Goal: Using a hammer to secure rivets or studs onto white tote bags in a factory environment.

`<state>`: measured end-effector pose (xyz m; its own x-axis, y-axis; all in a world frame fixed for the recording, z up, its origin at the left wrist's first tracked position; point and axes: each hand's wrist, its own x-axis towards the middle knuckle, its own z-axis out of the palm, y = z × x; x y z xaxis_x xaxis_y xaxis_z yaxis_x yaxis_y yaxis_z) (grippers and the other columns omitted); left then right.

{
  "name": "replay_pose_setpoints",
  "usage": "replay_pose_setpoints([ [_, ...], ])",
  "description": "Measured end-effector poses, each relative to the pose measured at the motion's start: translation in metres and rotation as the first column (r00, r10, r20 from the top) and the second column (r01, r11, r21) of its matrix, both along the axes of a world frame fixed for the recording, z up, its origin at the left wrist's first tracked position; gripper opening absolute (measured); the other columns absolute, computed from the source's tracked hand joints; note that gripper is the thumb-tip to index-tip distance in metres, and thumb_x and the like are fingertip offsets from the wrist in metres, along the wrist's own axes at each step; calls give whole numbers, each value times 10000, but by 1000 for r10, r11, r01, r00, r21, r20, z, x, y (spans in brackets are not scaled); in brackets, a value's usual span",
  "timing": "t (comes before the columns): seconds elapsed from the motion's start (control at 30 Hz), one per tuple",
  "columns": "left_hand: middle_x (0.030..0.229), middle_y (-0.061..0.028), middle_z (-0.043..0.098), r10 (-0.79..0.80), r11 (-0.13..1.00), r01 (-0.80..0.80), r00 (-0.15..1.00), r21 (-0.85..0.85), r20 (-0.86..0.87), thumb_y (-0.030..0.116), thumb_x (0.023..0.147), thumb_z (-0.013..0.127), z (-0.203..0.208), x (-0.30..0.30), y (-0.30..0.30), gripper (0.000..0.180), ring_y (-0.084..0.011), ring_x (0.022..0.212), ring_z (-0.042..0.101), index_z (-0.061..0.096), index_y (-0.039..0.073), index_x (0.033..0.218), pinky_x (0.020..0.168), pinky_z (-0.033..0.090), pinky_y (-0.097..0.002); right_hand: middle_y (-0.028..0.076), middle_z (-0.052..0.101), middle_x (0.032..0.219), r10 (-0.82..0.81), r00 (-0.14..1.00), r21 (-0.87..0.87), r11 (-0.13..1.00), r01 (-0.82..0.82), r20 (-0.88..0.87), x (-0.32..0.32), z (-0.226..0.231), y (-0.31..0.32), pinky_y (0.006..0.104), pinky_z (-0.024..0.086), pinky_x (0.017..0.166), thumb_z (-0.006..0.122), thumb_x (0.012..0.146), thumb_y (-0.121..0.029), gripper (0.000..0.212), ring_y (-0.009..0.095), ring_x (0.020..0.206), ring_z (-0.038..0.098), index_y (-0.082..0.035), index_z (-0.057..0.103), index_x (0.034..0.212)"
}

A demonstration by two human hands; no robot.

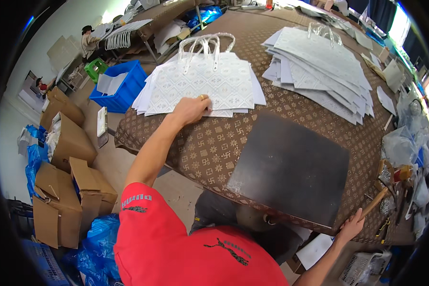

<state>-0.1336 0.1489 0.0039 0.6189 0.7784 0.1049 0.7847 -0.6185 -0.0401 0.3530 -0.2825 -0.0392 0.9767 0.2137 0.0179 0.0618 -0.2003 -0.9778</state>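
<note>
Head view: the left hand lies at the near edge of a stack of white, diamond-patterned sheet panels, its fingers bent over the edge; whether it pinches the top panel or merely rests on it cannot be told. The stack sits on the far left part of a tabletop covered in brown patterned cloth. The right hand is closed around a tan wooden tool handle at the right near corner. Step in hand, as judged: handling the top panel, tool at the ready. Next move would call for a secure hold on that panel alone, with clear access to the bare black rectangular slab. Condition of panel: flat, pale, silver-grey lattice print, no crease visible; glossy whitish strap handles stand at its far edge. Sheets beneath are fanned unevenly. 1 further white panel stack lies to the right, apart.
</note>
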Motion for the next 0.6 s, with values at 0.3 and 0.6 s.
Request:
replay_pose_setpoints([
  [0.3,905,-96,689,-118,924,1,952,382,281,158,903,601,59,-17,21,125,-336,699,684,578,101,1012,572,534,-435,-65,353,630,41,999,-20,999,-41,19,0,-1,-4,244,250,365,579,1039,-380,312,36,444,320,-116,507,889],
  [0.6,717,-56,581,-734,590,606,678,533,42,130,815,644,147,110,-185,192,-205,537,605,605,10,960,444,469,-342,-72,360,649,53,998,49,997,-52,-15,-1,1,-12,238,248,391,598,1033,-358,293,34,472,326,-98,536,915],
])
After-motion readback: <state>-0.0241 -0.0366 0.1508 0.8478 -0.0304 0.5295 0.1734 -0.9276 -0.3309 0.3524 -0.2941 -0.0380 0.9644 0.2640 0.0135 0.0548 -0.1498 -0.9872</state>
